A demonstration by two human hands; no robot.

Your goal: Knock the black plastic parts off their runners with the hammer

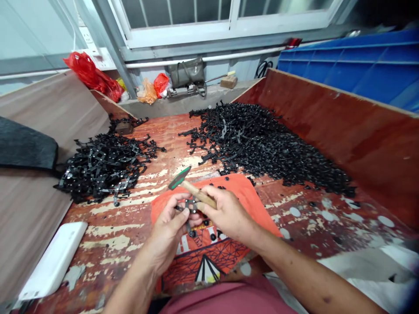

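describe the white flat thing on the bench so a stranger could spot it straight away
Start at the worn red worktable and go to its near left corner, left of the left hand. There lies a flat white rectangular slab with rounded corners, angled across the edge. It is the only white, smooth thing there; the nearby pile of black plastic parts is dark and tangled.

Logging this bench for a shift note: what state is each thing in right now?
Left hand: closed on the small black plastic part.
Right hand: gripping the wooden-handled knife, blade raised, pointing left.
Orange cloth: spread flat, dotted with loose black bits.
Left pile of black frames: heaped, tangled.
Right pile of black parts: heaped along the wall.
White device: lying flat.
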